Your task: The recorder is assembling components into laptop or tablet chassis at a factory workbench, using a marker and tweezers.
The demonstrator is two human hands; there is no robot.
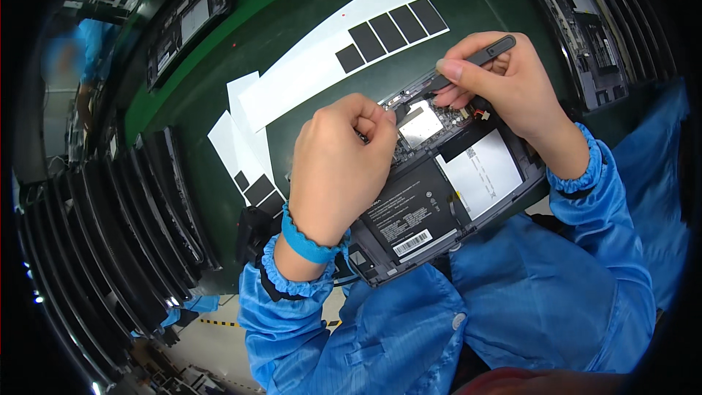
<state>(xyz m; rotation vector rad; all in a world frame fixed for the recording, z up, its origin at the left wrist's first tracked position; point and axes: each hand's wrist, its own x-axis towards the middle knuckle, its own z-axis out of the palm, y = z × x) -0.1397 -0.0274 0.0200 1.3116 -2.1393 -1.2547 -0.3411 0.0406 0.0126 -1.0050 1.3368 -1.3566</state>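
Note:
An opened laptop base or tablet-like device (475,223) lies tilted in front of me, its inside facing up. It shows a black battery (406,208), a silver-white panel (486,175) and a circuit board with a shiny metal shield (422,126). My right hand (504,80) grips black tweezers (491,51) above the board's far edge; their tips are partly hidden by fingers. My left hand (340,164) is closed in a pinch over the board's left part. A small black piece (401,111) shows at its fingertips; whether it is held is unclear.
White sheets (307,66) with black rectangular stickers (387,33) lie on the green mat (307,0). Rows of upright dark device housings (110,227) stand at left. More opened devices (578,36) are at far right, and one (190,25) at far left. A blurred person (66,58) is beyond.

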